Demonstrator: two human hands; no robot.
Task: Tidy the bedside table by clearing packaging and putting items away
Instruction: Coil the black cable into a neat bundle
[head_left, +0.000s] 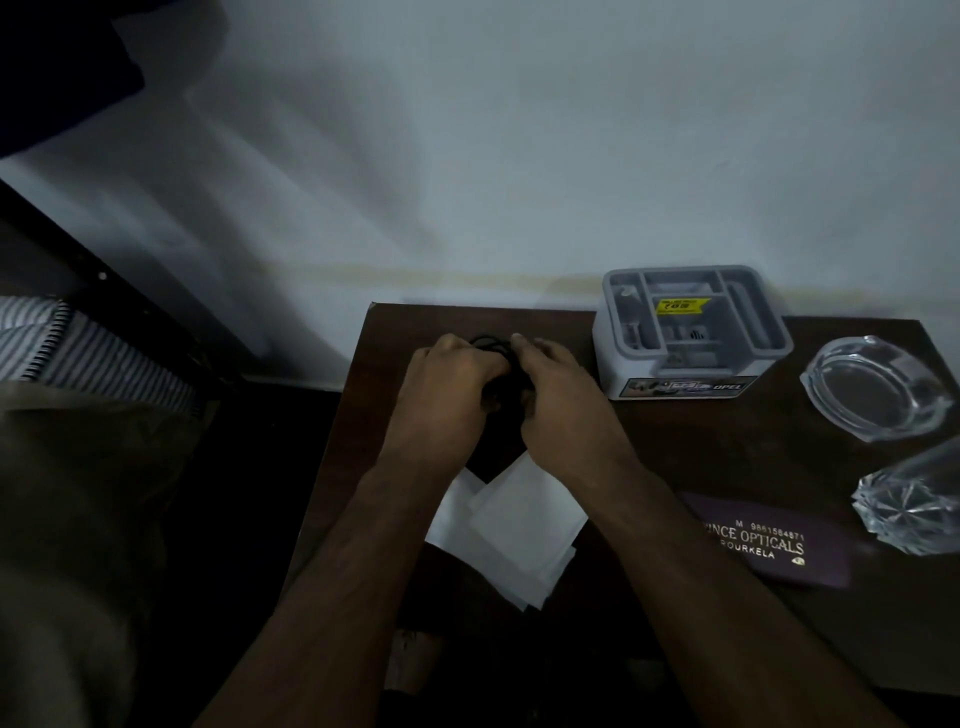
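On the dark wooden bedside table (701, 452), my left hand (449, 387) and my right hand (558, 387) are closed together around a small black object with a thin black looped cord (485, 343) showing above my fingers. What the black object is stays unclear, as my hands hide most of it. A black pointed piece (493, 457) lies under my wrists, over white sheets of paper (514, 530). A grey compartment organizer box (691, 332) with a yellow price sticker stands at the back of the table.
A clear glass ashtray (878, 387) and a faceted glass piece (914, 499) sit at the right edge. A purple spectacle case (774, 540) printed with an optician's name lies front right. A white wall rises behind; a striped bed (67, 343) is at left.
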